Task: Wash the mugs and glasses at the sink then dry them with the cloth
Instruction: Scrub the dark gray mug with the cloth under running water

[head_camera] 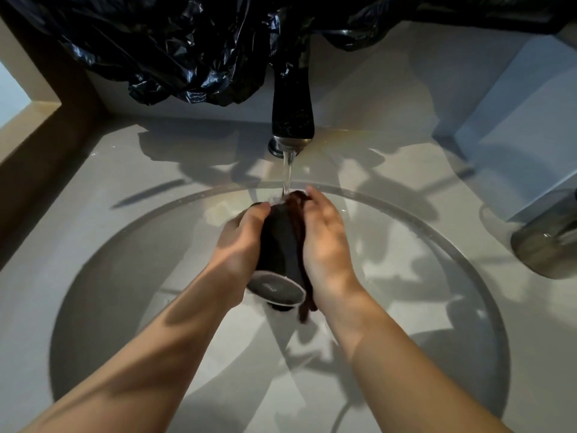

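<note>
A black mug (279, 245) is held tilted over the round white sink (125, 276), its base turned toward me and its mouth under the stream of water (288, 173) from the black tap (292, 117). My left hand (242, 242) grips the mug's left side. My right hand (324, 242) presses a dark brown cloth (301, 232) against the mug's right side, and the cloth's end hangs below the base. A smoky grey glass (549, 239) lies on the counter at the right edge.
Black plastic sheeting (187, 51) hangs across the wall behind the tap. A pale block (515, 126) stands at the back right. A wooden ledge (37, 145) borders the counter on the left. The drain (282, 306) shows just under the mug.
</note>
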`<state>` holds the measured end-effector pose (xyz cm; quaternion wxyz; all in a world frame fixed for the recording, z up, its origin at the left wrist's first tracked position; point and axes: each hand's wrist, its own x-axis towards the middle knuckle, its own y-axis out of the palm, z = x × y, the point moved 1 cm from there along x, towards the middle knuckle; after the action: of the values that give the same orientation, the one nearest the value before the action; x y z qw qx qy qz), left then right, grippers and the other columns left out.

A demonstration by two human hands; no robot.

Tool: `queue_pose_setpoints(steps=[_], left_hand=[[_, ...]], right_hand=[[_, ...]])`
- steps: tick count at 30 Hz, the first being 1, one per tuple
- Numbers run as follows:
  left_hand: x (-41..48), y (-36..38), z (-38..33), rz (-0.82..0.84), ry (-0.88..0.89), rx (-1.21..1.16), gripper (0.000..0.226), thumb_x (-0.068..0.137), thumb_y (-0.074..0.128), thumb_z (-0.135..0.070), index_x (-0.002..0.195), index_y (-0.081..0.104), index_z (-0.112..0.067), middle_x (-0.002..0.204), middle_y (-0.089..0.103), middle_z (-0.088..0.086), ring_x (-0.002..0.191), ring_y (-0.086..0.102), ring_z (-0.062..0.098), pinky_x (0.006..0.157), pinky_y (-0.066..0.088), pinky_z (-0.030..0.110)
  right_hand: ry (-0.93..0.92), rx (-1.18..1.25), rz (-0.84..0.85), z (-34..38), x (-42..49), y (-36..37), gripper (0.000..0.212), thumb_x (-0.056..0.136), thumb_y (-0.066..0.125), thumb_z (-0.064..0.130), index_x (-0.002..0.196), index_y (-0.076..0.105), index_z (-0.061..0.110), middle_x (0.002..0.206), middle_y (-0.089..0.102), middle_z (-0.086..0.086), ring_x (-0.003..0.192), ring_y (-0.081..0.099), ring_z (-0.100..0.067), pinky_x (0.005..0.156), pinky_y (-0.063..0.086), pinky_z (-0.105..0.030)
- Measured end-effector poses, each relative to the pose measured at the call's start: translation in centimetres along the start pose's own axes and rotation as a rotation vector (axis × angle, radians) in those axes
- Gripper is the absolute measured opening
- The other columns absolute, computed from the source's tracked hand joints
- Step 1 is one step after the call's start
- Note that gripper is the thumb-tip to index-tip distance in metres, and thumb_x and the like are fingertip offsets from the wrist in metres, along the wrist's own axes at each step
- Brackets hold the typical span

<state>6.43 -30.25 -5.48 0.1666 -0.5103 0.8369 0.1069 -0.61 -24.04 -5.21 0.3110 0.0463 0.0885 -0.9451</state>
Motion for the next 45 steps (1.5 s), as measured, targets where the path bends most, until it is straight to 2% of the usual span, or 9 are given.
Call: queue_pose_setpoints(steps=[6,12,17,20,25,31,36,42,45], left_hand=[[0.3,-0.4,-0.2,-0.005,-0.024,-0.026,0.028,0.096,0.041,-0.038,0.089,0.062,-0.02,0.089,0.068,0.006,0.078,0.062,0.018,0.06,0.044,0.027],[0.0,0.2,-0.1,-0.047,0.028,-0.064,0.033,0.088,0.046,-0.046,0.1,0.066,-0.023,0.102,0.069,0.011,0.097,0.066,0.029,0.089,0.053,0.045],[0.5,-0.4,0.0,-0.07,-0.054,-0.135,0.049,0.075,0.047,-0.052,0.11,0.063,-0.021,0.103,0.07,0.008,0.096,0.066,0.027,0.076,0.055,0.039],[0.2,-0.7,-0.1,-0.086,0.012,-0.14,0.053,0.072,0.047,-0.048,0.11,0.063,-0.015,0.104,0.069,0.013,0.096,0.066,0.031,0.072,0.053,0.036],[-0.1,-0.5,-0.1,-0.058,0.065,-0.148,0.051,0.078,0.046,-0.048,0.11,0.063,-0.012,0.104,0.067,0.019,0.091,0.064,0.032,0.065,0.051,0.03],[-0.9,0.0,0.2,-0.022,0.247,-0.088,0.016,0.091,0.047,-0.028,0.088,0.063,-0.032,0.084,0.068,-0.005,0.083,0.063,0.013,0.077,0.052,0.031],[-0.6,-0.2,0.3,-0.036,0.185,-0.134,0.026,0.078,0.046,-0.045,0.086,0.066,-0.03,0.085,0.068,0.0,0.088,0.065,0.021,0.082,0.053,0.043],[-0.5,-0.8,-0.1,-0.158,0.242,-0.074,0.016,0.09,0.046,-0.033,0.089,0.061,-0.029,0.083,0.065,-0.004,0.086,0.063,0.018,0.082,0.051,0.039],[-0.6,-0.6,-0.1,-0.05,0.245,-0.106,0.019,0.091,0.045,-0.03,0.085,0.063,-0.027,0.079,0.067,-0.005,0.083,0.063,0.019,0.078,0.051,0.036]], right_hand=[[-0.193,-0.478,0.196,-0.5,-4.1,0.7,0.042,0.1,0.034,0.035,0.139,0.034,0.05,0.159,-0.006,0.012,0.145,-0.005,-0.017,0.114,0.009,-0.03],[-0.008,0.072,-0.062,0.3,-0.6,-0.3,0.036,0.099,0.041,0.032,0.135,0.044,0.029,0.123,0.055,0.007,0.118,0.052,-0.015,0.104,0.04,-0.03],[-0.161,-0.12,0.17,-0.3,-4.2,0.5,0.038,0.1,0.043,0.021,0.136,0.049,0.03,0.148,0.029,0.018,0.142,0.019,-0.004,0.117,0.015,-0.022],[-0.284,-0.144,0.024,0.1,-1.8,0.3,0.03,0.096,0.051,0.023,0.124,0.061,0.028,0.137,0.05,0.007,0.132,0.039,-0.012,0.111,0.027,-0.023],[0.234,0.28,0.215,-0.2,-0.3,0.2,0.049,0.091,0.039,0.056,0.132,0.049,0.032,0.123,0.061,-0.004,0.111,0.06,-0.023,0.091,0.052,-0.041],[-0.143,-0.07,0.066,-0.6,-2.3,0.4,0.041,0.096,0.043,0.038,0.136,0.038,0.049,0.152,0.021,0.008,0.135,0.031,-0.014,0.111,0.034,-0.037],[0.365,0.528,0.203,-0.1,0.2,-0.1,0.054,0.09,0.038,0.061,0.093,0.07,0.017,0.086,0.073,-0.006,0.077,0.07,-0.019,0.069,0.057,-0.028],[-0.153,-0.116,0.138,-1.1,-2.7,1.0,0.054,0.099,0.036,0.037,0.149,0.016,0.038,0.155,0.014,0.009,0.138,0.022,-0.004,0.106,0.021,-0.015],[0.115,0.3,0.143,-0.5,-0.4,0.4,0.045,0.092,0.045,0.048,0.135,0.047,0.034,0.137,0.052,-0.007,0.122,0.053,-0.024,0.098,0.046,-0.039]])
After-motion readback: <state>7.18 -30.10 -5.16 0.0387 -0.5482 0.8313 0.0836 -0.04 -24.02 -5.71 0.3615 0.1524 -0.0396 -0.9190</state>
